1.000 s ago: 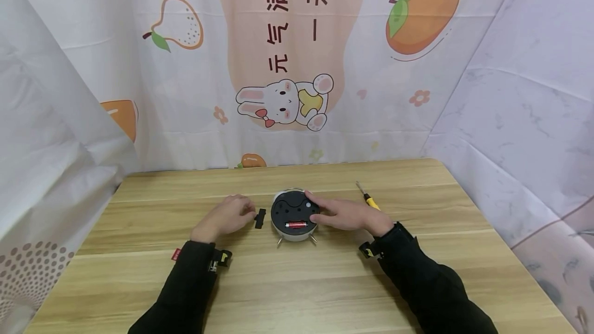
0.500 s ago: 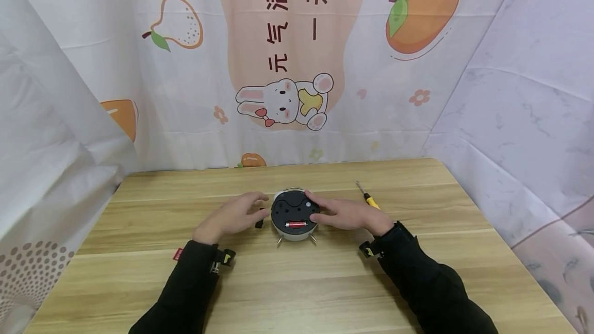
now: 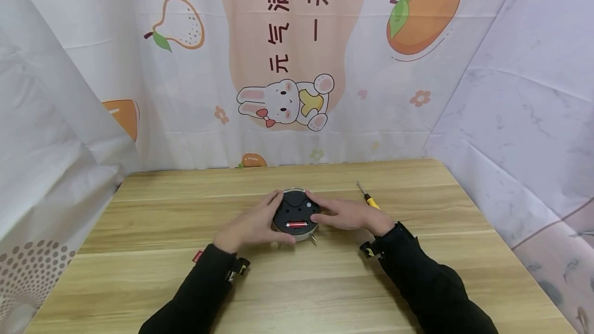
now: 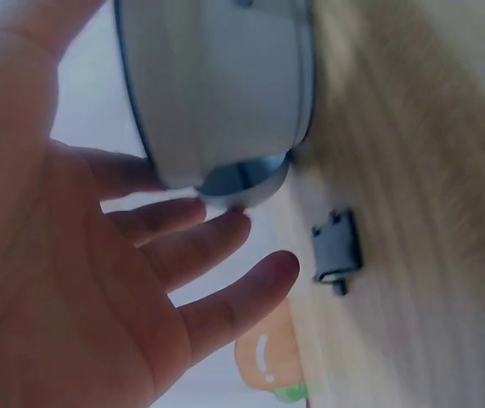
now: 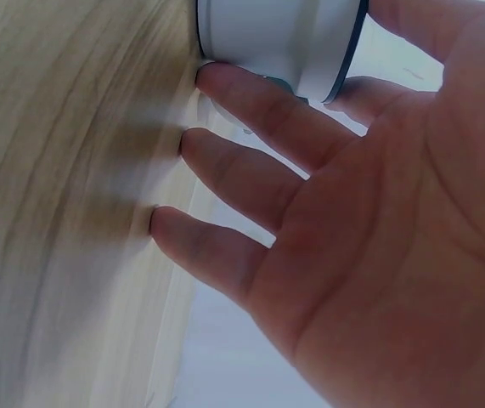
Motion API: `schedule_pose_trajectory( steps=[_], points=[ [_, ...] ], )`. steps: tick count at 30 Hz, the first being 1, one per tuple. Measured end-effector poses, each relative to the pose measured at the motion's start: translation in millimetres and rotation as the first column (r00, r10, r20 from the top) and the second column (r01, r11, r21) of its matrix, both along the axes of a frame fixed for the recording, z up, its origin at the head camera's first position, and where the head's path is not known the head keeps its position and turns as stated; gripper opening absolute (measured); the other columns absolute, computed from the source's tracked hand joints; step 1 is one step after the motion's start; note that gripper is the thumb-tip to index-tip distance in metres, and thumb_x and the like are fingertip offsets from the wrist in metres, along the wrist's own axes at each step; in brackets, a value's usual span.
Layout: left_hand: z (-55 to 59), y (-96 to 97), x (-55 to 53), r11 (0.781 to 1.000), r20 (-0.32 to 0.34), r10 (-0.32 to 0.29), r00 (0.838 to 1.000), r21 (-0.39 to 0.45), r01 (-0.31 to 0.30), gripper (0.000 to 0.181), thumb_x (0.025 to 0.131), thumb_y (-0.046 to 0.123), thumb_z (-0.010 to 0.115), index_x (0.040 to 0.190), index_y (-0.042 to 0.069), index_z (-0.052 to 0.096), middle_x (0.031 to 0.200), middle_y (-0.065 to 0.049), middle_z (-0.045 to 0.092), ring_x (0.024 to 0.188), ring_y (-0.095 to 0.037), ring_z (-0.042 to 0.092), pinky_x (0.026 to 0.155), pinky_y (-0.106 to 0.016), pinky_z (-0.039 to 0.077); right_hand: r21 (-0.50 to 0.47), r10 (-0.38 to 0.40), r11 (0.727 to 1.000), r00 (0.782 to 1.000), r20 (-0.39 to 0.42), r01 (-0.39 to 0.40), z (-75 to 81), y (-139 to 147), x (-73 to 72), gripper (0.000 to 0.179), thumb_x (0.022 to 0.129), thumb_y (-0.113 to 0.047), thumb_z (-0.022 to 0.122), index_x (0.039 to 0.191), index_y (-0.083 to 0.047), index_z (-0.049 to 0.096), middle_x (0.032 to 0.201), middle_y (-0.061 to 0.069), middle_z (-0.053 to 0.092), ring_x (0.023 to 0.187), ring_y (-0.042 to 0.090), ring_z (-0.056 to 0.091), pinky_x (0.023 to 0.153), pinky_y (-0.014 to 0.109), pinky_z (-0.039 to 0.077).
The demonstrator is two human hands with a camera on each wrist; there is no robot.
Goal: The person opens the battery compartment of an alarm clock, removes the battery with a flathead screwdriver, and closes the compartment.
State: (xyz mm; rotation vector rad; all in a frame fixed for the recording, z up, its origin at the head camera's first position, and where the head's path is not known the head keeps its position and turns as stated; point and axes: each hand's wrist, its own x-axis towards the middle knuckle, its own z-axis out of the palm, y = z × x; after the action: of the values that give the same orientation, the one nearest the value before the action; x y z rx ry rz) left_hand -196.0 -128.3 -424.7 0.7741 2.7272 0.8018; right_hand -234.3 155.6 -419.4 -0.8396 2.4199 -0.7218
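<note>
The left hand [image 3: 252, 226] had moved past the loose black battery cover [image 4: 337, 245] to grip the alarm clock [image 3: 293, 215] from the left, joining the right hand [image 3: 345, 214], which held its right side. The clock lay mid-frame, red battery [image 3: 297, 224] exposed, apparently now steadied two-handed.

Behind the wooden table [image 3: 320, 287] hangs a pale curtain [image 3: 185, 92] — printed with a sideways rabbit [image 3: 284, 102] and orange fruit [image 3: 427, 14].
</note>
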Motion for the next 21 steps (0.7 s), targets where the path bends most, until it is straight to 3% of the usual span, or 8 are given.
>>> schedule_pose_trajectory(
  steps=[10,13,15,17,21],
  points=[
    [-2.9,4.0,2.5,0.998,0.030,0.041,0.999,-0.050,-0.040,0.122,0.077,0.072,0.073,0.164,0.011,0.013,0.169,-0.013,0.011,0.148,-0.032,0.029,0.113,-0.049,0.036,0.001,-0.009,1.000,1.000,0.026,0.009,0.3,1,0.2,0.073,0.103,-0.059,0.047,0.163,-0.035,0.013,0.164,0.008,0.028,0.146,0.031,0.034,0.114,0.052,0.033],
    [-3.6,3.7,1.8,0.998,0.039,0.038,0.998,-0.049,-0.036,0.121,0.078,0.071,0.073,0.164,0.012,0.012,0.169,-0.012,0.010,0.148,-0.032,0.029,0.113,-0.049,0.036,-0.026,0.001,1.000,1.000,0.013,-0.001,2.1,4,-1.7,0.072,0.103,-0.056,0.048,0.163,-0.031,0.017,0.161,0.010,0.034,0.144,0.030,0.039,0.112,0.051,0.036],
    [-4.2,3.4,0.9,0.999,0.042,0.032,0.999,-0.044,-0.030,0.120,0.079,0.069,0.074,0.164,0.012,0.011,0.169,-0.012,0.009,0.148,-0.033,0.029,0.113,-0.050,0.036,-0.062,0.007,0.998,0.999,-0.051,-0.011,4.7,8,-4.8,0.070,0.105,-0.048,0.051,0.163,-0.020,0.024,0.156,0.015,0.042,0.138,0.032,0.046,0.109,0.052,0.040],
    [-4.3,2.7,0.3,0.999,0.034,0.022,0.999,-0.038,-0.021,0.118,0.081,0.064,0.076,0.164,0.011,0.012,0.169,-0.014,0.010,0.148,-0.034,0.030,0.113,-0.050,0.035,-0.088,-0.016,0.996,0.986,-0.165,0.001,8.3,16,-8.9,0.065,0.105,-0.038,0.055,0.160,-0.011,0.033,0.146,0.019,0.054,0.130,0.033,0.055,0.103,0.052,0.046],
    [-4.4,0.7,-0.7,1.000,0.002,0.004,1.000,-0.023,-0.004,0.113,0.083,0.052,0.082,0.163,0.007,0.015,0.168,-0.017,0.013,0.147,-0.033,0.031,0.113,-0.049,0.036,-0.064,-0.155,0.988,0.920,-0.361,0.141,19.4,39,-14.5,0.060,0.101,-0.026,0.064,0.152,-0.002,0.043,0.132,0.024,0.062,0.118,0.040,0.061,0.094,0.056,0.050]
  ],
)
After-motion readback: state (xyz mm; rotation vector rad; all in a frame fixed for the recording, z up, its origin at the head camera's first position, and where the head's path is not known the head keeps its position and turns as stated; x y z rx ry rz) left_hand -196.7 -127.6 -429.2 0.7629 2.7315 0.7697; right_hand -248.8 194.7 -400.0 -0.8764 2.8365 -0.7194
